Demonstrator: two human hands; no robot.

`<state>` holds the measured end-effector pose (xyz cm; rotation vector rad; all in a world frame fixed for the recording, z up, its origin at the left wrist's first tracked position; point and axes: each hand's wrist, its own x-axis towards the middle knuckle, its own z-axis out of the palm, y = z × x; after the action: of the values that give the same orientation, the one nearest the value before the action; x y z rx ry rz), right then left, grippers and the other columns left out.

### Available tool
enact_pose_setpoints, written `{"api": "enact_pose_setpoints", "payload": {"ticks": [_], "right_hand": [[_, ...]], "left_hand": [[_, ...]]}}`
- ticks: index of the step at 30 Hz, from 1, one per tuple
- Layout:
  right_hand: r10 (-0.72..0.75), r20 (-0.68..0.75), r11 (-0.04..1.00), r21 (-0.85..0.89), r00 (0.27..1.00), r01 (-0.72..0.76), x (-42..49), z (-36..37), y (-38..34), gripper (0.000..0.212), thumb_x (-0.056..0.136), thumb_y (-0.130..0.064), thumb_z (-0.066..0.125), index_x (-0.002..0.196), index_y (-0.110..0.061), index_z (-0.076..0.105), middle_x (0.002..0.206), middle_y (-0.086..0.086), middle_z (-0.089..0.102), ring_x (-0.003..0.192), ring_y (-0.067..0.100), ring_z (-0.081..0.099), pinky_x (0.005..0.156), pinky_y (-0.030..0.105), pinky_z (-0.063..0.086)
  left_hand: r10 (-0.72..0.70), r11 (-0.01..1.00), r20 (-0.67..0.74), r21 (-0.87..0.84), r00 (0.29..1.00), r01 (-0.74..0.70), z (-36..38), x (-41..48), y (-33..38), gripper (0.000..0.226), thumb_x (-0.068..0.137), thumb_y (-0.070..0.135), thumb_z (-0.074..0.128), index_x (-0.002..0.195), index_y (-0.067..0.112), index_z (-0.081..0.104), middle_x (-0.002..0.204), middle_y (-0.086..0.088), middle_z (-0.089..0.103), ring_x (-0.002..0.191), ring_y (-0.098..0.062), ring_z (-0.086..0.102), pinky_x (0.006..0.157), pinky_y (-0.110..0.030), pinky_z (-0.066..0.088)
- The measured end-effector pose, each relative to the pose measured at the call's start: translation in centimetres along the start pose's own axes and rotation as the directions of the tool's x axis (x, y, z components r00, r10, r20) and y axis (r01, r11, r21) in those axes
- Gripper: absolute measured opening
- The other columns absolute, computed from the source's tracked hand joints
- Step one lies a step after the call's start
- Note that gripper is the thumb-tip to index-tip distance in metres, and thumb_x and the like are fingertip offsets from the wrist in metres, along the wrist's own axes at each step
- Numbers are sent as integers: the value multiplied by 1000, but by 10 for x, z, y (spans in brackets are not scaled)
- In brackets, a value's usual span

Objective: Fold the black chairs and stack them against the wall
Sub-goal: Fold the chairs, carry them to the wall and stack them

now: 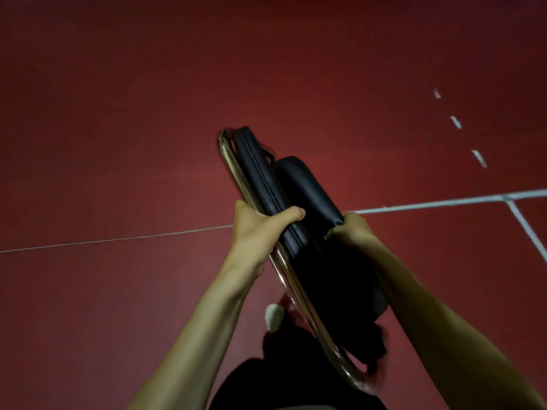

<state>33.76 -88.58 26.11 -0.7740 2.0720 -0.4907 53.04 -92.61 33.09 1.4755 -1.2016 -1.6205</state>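
Both hands hold the folded black chair [296,196] edge-up above the white floor line [429,205], the left hand [260,229] clenched round its chrome frame [233,164] and the right hand [352,232] gripping the padded edge, so squeezing evenly should keep it from swinging open.

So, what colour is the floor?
The floor is dark red with white lines, head view.

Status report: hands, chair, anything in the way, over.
Left hand gripping metal frame and pad; right hand gripping the other pad's edge. Folded black chair carried over red floor. No wall in view; no obstacle seen.
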Motion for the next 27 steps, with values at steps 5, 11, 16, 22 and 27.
{"api": "enact_pose_setpoints", "payload": {"ticks": [5, 11, 16, 22, 27], "right_hand": [[-81, 135, 990, -103, 987, 95, 103, 28, -138, 35, 72, -5, 74, 106, -2, 64, 91, 11, 62, 80, 24, 60, 66, 26, 42], [-133, 179, 968, -189, 975, 167, 234, 77, -292, 42, 69, -9, 76, 109, -3, 66, 102, 15, 68, 90, 29, 66, 75, 32, 53], [-140, 226, 964, -192, 964, 185, 337, 122, -419, 45, 70, -8, 77, 112, 0, 63, 103, 16, 67, 91, 30, 65, 75, 33, 53], [-213, 281, 950, -165, 936, 265, 443, 142, -555, 40, 73, -8, 75, 111, -1, 62, 102, 16, 66, 89, 31, 65, 70, 33, 51], [-271, 329, 948, -72, 904, 311, 556, 140, -649, 36, 71, -5, 75, 105, -4, 66, 95, 14, 70, 84, 29, 67, 74, 38, 56]], "left_hand": [[-21, 998, -137, -55, 990, 13, -61, 114, 56, 83, 42, 33, 86, 113, 1, 59, 101, -13, 71, 84, -18, 72, 65, -24, 57], [8, 994, -247, -99, 969, -34, -133, 278, 119, 80, 44, 32, 86, 112, 0, 59, 98, -14, 71, 82, -21, 72, 60, -22, 52], [-39, 983, -300, -182, 953, -17, -202, 410, 177, 60, 63, 8, 85, 114, 5, 53, 100, -11, 68, 80, -16, 69, 59, -22, 52], [-36, 983, -366, -180, 930, -32, -237, 542, 252, 58, 65, 2, 83, 113, 5, 50, 92, -6, 67, 72, -9, 68, 57, -16, 52], [14, 989, -442, -126, 897, -77, -238, 666, 314, 72, 50, 17, 83, 115, 2, 57, 99, -15, 71, 81, -21, 72, 64, -25, 56]]}}
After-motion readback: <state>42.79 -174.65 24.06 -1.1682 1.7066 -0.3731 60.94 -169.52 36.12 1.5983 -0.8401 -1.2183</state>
